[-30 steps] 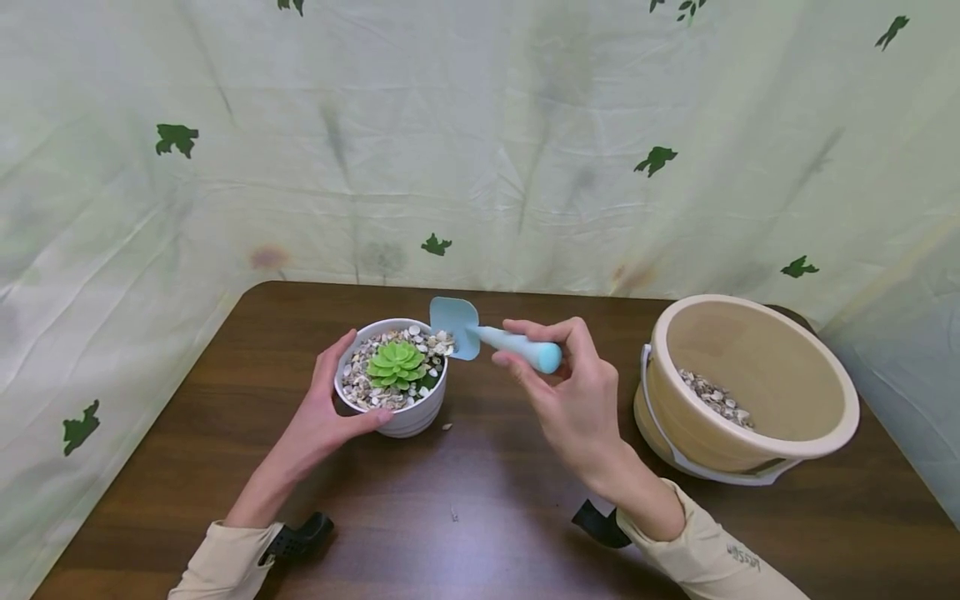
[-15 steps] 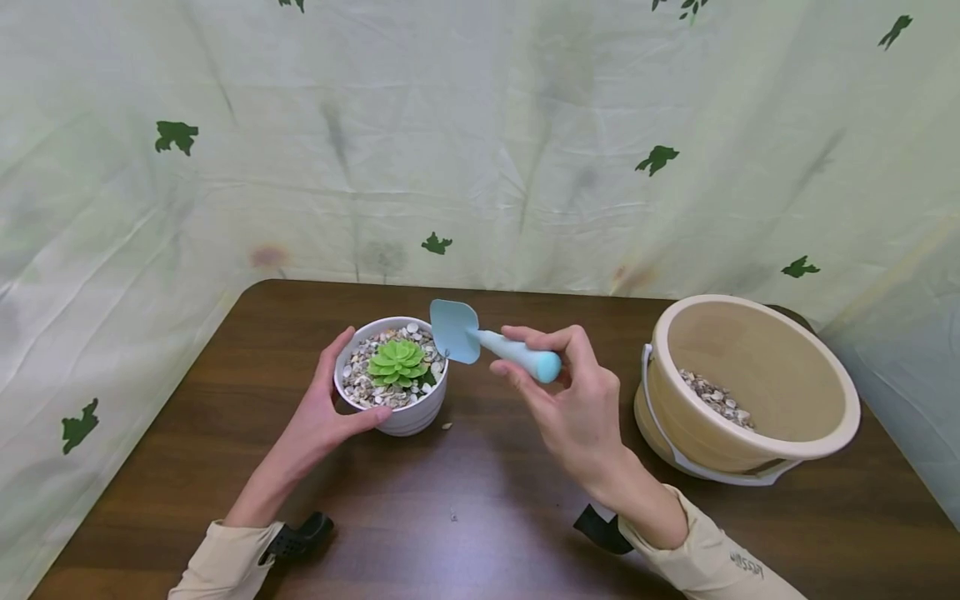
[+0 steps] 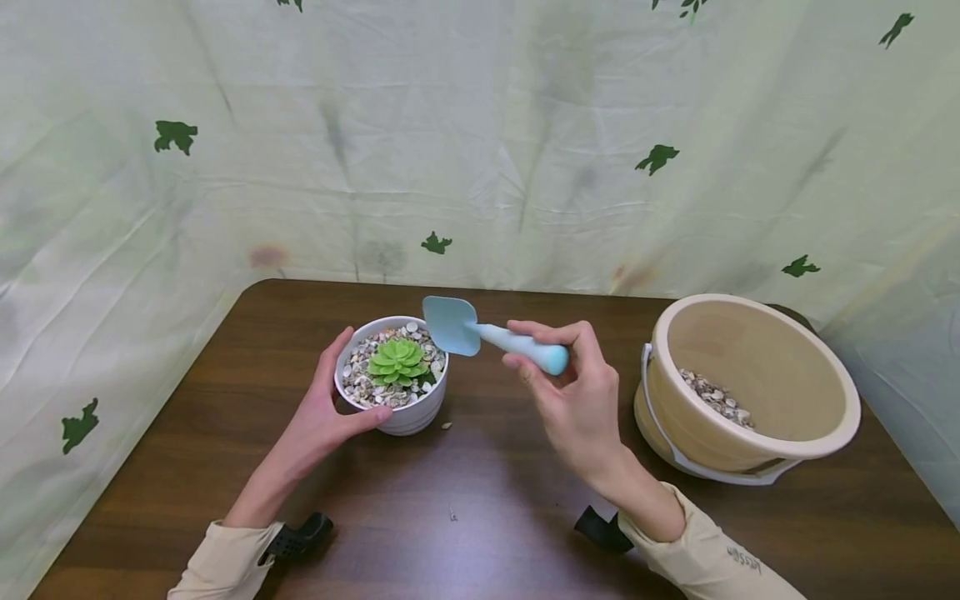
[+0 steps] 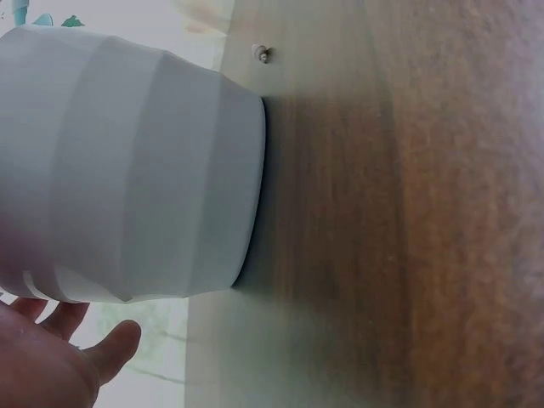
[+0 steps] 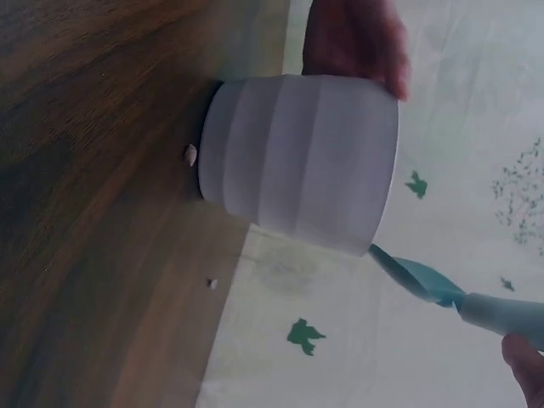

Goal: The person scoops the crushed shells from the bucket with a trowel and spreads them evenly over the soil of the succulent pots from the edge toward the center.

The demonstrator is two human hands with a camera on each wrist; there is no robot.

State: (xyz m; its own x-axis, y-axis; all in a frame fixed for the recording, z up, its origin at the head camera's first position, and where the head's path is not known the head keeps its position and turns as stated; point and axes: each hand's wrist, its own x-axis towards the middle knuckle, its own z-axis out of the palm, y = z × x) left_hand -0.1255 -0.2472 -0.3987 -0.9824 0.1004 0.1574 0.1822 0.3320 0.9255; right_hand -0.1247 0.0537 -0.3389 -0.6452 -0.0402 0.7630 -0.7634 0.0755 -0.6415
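Observation:
My left hand [image 3: 326,417] grips a white ribbed flower pot [image 3: 414,418] from its left side, thumb on the near rim. In the pot a green succulent [image 3: 397,362] sits among small shells [image 3: 362,385]. Between thumb and fingers my right hand [image 3: 579,400] pinches the handle of a light blue trowel [image 3: 452,325]. Its blade overlaps the pot's right rim and carries no shells that show. In the right wrist view, the tip of the trowel [image 5: 416,279] is right at the rim. The left wrist view shows the pot [image 4: 153,170] standing on the table.
At the right stands a beige bucket [image 3: 667,421] with a white handle and a heap of shells [image 3: 716,398] inside. One loose shell [image 3: 447,426] lies beside the pot on the brown table [image 3: 465,558]. A pale curtain [image 3: 480,167] hangs behind.
Shells at the trowel's blade have dropped into the pot, covering a dark patch right of the succulent. The trowel has since risen and shifted slightly. The left hand and pot stay put.

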